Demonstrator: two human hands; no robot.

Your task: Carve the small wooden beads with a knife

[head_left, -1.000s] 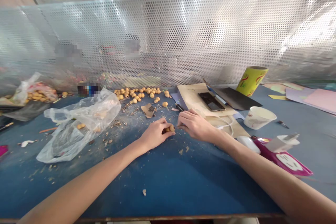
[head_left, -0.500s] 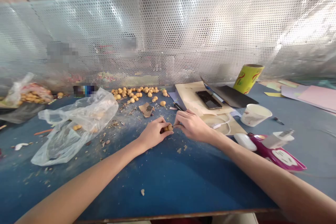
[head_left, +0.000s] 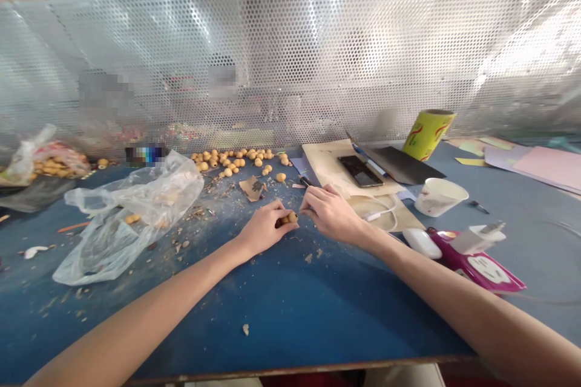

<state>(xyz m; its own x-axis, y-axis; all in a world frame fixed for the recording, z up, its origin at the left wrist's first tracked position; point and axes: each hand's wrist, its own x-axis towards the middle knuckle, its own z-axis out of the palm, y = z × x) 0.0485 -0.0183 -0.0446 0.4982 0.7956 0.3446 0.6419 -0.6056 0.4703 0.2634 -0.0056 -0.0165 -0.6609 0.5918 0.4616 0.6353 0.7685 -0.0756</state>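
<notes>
My left hand [head_left: 264, 228] is closed around a small tan bottle gourd [head_left: 290, 217], whose rounded end shows between thumb and fingers, with a dark spot on it. Close by on the right, my right hand [head_left: 330, 211] is curled in a pinch with its fingertips just beside the gourd. A slim black-handled tool [head_left: 305, 182] pokes out above its knuckles; the tip is hidden, so its exact kind cannot be told. Behind the hands lie many more small gourds [head_left: 233, 160] and a scrap of brown sandpaper-like sheet [head_left: 252, 188].
A clear plastic bag [head_left: 131, 224] lies at left amid crumbs. To the right are a phone [head_left: 360, 170] on brown paper, a paper cup [head_left: 441, 198], a yellow roll [head_left: 429, 136], a white case [head_left: 422, 243] and a magenta power strip [head_left: 488, 267]. A perforated metal screen [head_left: 290, 60] stands behind.
The right hand and its black tool have shifted and tilted slightly, and less of the tool shows. The left hand keeps hold of the gourd in nearly the same place.
</notes>
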